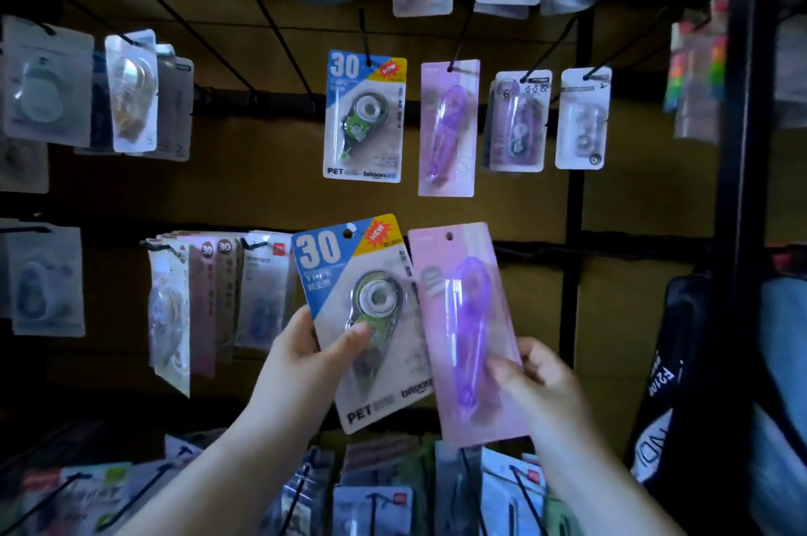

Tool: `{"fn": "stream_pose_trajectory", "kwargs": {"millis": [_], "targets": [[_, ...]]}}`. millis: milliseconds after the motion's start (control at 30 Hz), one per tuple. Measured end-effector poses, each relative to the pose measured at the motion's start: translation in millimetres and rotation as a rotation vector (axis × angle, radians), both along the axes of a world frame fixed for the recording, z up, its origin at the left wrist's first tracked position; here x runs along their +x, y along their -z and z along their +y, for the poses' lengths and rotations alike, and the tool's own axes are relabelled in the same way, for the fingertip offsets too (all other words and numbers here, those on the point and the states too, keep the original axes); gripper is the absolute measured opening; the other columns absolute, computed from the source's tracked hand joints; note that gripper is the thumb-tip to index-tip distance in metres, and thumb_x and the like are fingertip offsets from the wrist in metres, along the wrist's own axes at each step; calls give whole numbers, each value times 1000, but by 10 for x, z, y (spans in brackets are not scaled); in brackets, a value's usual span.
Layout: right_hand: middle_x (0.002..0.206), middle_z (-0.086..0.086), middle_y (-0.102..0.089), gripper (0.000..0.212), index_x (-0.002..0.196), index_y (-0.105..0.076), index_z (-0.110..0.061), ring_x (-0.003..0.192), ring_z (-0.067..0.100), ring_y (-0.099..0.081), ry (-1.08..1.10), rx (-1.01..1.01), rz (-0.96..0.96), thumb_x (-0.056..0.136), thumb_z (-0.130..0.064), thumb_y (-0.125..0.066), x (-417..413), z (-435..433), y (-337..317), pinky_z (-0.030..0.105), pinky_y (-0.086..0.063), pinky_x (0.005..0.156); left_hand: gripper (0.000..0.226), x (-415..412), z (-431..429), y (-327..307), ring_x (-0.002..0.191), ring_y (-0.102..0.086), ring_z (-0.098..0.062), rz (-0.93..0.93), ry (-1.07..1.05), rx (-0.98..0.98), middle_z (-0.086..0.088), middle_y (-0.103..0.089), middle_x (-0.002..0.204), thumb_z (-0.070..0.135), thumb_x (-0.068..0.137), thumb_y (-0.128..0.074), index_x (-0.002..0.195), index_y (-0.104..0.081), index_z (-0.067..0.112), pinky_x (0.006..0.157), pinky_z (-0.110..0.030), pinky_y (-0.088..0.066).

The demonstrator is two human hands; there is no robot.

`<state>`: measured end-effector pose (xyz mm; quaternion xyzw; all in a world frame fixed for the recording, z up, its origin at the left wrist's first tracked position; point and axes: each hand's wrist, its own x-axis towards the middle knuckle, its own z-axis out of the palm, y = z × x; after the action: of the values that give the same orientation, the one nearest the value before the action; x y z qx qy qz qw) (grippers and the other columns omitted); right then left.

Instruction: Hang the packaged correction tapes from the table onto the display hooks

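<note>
My left hand (305, 350) grips a blue-and-yellow "30" correction tape pack (371, 387) with a green dispenser, thumb across its front. My right hand (539, 376) holds a pink pack with a purple dispenser (467, 330), thumb on its lower right. Both packs are tilted and raised before the display, side by side. Directly above, a matching "30" pack (364, 116) hangs on a black hook, and a matching pink pack (447, 127) hangs on the hook beside it.
Two more packs (517, 120) (583, 118) hang right of the pink one. Long black hooks (279, 50) jut out left of centre. Crowded packs (218, 295) hang lower left, more rows above and below. A black frame post (738, 142) stands at right.
</note>
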<state>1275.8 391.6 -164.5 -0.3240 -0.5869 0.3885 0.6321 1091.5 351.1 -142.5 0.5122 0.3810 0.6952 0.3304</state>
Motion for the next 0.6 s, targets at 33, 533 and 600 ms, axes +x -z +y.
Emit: {"fn": "stream_pose_trajectory", "kwargs": {"millis": [33,533,600], "targets": [[65,3,-58,20,71,-55,-13,62,17,-49,18,-7,32,86,-1,-53,102,1,11,18,-37,53,12,24,6,11,55,-68,-3,-1,7,-6,5,-73,67,12,86,-57,91,-59,23,45,-19,-52],[46,-13,-66,23,76,-57,-15,41,-4,-59,176,0,315,91,-1,-45,1398,32,100,8,-47,44,6,553,-2,68,52,-69,-5,64,126,-65,11,-72,59,13,86,-57,85,-57,19,46,-23,-50],[46,-13,-65,23,77,-57,-14,41,-3,-59,185,-5,311,91,-1,-46,1441,82,107,8,-47,44,6,571,-4,58,53,-69,-6,72,130,-66,10,-73,59,13,86,-57,85,-57,19,47,-24,-51]]}}
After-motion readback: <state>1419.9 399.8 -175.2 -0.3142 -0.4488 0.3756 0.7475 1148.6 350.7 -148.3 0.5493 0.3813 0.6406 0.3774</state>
